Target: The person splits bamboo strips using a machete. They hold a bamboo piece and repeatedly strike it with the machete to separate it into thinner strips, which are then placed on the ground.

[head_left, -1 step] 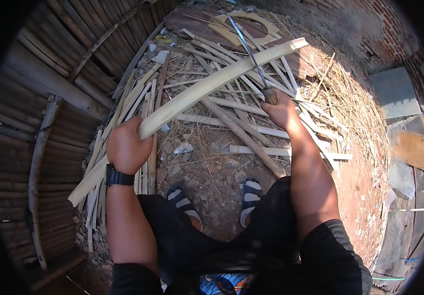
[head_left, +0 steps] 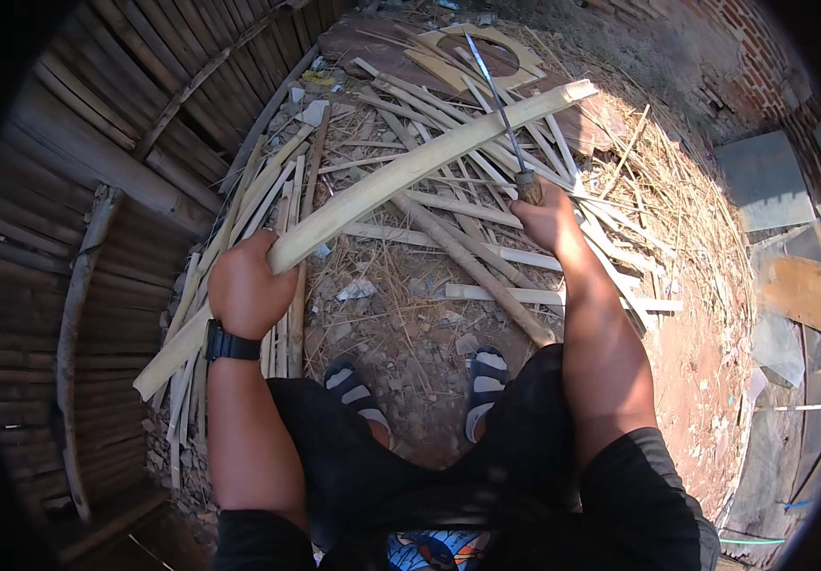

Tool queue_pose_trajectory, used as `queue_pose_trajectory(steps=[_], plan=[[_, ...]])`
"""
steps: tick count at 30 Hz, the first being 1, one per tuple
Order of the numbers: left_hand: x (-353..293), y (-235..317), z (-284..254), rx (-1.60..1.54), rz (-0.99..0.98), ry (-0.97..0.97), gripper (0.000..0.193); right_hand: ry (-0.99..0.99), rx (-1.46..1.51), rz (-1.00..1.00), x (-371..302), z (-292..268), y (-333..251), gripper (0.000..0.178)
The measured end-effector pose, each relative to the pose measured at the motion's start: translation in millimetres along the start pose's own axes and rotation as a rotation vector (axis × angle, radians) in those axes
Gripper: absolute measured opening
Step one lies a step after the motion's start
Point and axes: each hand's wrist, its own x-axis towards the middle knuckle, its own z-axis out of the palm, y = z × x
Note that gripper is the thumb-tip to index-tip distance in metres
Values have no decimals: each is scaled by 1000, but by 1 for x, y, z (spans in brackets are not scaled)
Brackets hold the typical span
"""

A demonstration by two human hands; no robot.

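My left hand [head_left: 250, 284] is wrapped round a long split bamboo strip [head_left: 410, 169], pale and trough-shaped. The strip slants from the lower left to the upper right, and its near end sticks out past my wrist. In my right hand [head_left: 548, 214] is the wooden handle of a long, narrow-bladed knife [head_left: 494, 90]. Its blade points away and up to the left, crossing the bamboo strip near the far end. Whether the blade touches the strip I cannot tell.
Several split bamboo strips [head_left: 467, 205] lie scattered on the ground, with a round bamboo pole [head_left: 482, 271] among them. A slatted wall [head_left: 96, 276] rises on the left. At the right stand a grey sheet [head_left: 762, 181] and a brown board [head_left: 803, 290]. A pale board with a round hole [head_left: 420, 59] lies at the back.
The knife's blade has swung a little to the right and its handle has shifted slightly right and down. The bamboo strip's far end has dipped slightly.
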Motion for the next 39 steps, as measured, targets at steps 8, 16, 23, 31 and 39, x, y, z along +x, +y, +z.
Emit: queue_pose_trajectory(steps=[8, 16, 23, 31, 39], plan=[[-10, -15, 3, -36, 33, 63, 30, -331, -471, -369, -23, 32, -47, 36], [-1, -7, 7, 59, 17, 65, 33, -66, -32, -138, -8, 29, 6, 37], [-10, -8, -4, 13, 92, 67, 32, -241, -117, -142, -5, 18, -9, 34], [-2, -4, 2, -36, 3, -52, 32, -130, -187, -199, -13, 34, -7, 34], [-1, -9, -1, -155, -14, 56, 34, -87, -15, -27, -7, -16, -1, 28]])
